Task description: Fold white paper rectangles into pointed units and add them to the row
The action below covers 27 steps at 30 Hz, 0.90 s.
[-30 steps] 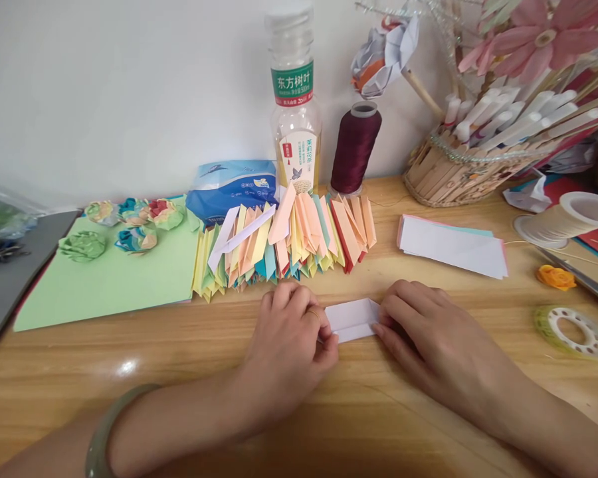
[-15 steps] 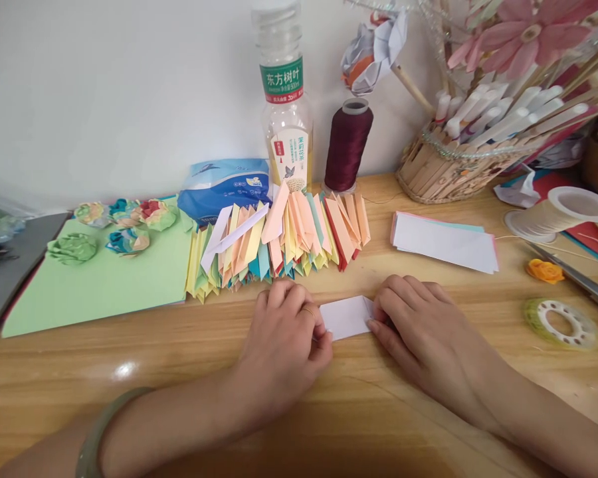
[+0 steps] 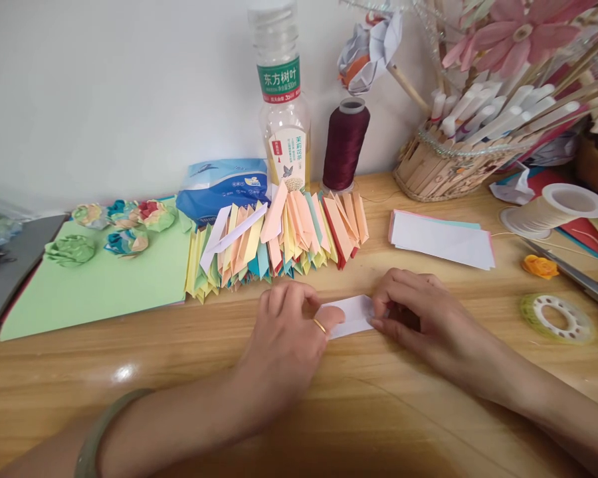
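Pressing the left end of a white paper strip (image 3: 353, 315) with the left hand (image 3: 285, 338), with the ringed finger (image 3: 333, 317) laid across the upper face. Cannot tell whether the left thumb closes from below, since hidden from view. Pinching the right end of the same strip between thumb and index finger of the right hand (image 3: 426, 315). Lying low over the wooden table (image 3: 209, 385), between both hands, near the front of a row of folded paper pieces (image 3: 299, 229) in peach, yellow, green, blue, red and white. Wearing a gold ring (image 3: 319, 326) on the left hand and a bracelet (image 3: 92, 438) on the left wrist. Resting on a light green sheet (image 3: 99, 285) at left: five crumpled paper flowers (image 3: 125, 243). Standing behind the row, from left to right: a blue packet (image 3: 224, 186), a clear bottle (image 3: 279, 109) with a green band, and a dark red thread cone (image 3: 346, 143). Placed beyond the right hand: a stack of paper cards (image 3: 441, 240), white on top. Arranged farther right: a wooden basket (image 3: 441, 169) of white-capped pens (image 3: 501, 123), a cream thread spool (image 3: 553, 212), a small orange flower (image 3: 539, 266), scissors (image 3: 583, 279) and a tape roll (image 3: 531, 318).
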### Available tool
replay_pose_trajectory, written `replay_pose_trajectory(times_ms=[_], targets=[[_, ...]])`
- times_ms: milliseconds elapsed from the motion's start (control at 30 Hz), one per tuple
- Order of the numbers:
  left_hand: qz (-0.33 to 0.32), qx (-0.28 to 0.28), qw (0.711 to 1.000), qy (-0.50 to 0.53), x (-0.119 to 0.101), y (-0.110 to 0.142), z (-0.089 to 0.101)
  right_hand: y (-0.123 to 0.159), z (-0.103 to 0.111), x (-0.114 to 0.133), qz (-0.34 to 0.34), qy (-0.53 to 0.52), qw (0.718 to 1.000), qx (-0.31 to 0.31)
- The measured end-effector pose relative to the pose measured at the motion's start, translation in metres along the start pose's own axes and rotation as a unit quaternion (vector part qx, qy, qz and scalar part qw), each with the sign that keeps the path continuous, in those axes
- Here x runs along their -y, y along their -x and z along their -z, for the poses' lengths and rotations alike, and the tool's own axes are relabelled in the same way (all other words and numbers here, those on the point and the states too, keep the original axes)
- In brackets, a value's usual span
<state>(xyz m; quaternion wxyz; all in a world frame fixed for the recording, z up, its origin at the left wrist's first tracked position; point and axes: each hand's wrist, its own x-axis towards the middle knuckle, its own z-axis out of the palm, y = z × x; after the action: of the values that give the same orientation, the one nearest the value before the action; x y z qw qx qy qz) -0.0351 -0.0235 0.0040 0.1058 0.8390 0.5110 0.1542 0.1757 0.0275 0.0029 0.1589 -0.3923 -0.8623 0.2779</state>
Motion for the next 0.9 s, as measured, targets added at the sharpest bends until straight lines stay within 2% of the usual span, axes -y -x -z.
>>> replay_pose_trajectory(times_ms=[100, 233, 400, 600, 767, 900], targets=[[-0.049, -0.019, 0.998, -0.022, 0.002, 0.002, -0.003, 0.002, 0.0, -0.002, 0.032, -0.007, 0.999, -0.001], [-0.068, -0.055, 0.994, -0.072, 0.004, 0.005, -0.01, 0.004, 0.002, -0.007, 0.09, 0.016, 0.996, -0.002], [-0.108, -0.121, 0.979, -0.125, 0.0, 0.01, -0.014, 0.004, 0.01, -0.011, 0.114, 0.015, 0.993, 0.025], [-0.156, -0.09, 0.966, -0.184, -0.01, 0.02, -0.001, 0.004, 0.019, -0.016, 0.1, -0.017, 0.992, 0.073], [-0.135, -0.084, 0.967, -0.201, -0.011, 0.03, 0.007, 0.003, 0.023, -0.016, 0.094, -0.039, 0.99, 0.096], [-0.123, -0.068, 0.971, -0.194, -0.009, 0.027, 0.012, 0.002, 0.026, -0.013, 0.065, -0.059, 0.992, 0.095]])
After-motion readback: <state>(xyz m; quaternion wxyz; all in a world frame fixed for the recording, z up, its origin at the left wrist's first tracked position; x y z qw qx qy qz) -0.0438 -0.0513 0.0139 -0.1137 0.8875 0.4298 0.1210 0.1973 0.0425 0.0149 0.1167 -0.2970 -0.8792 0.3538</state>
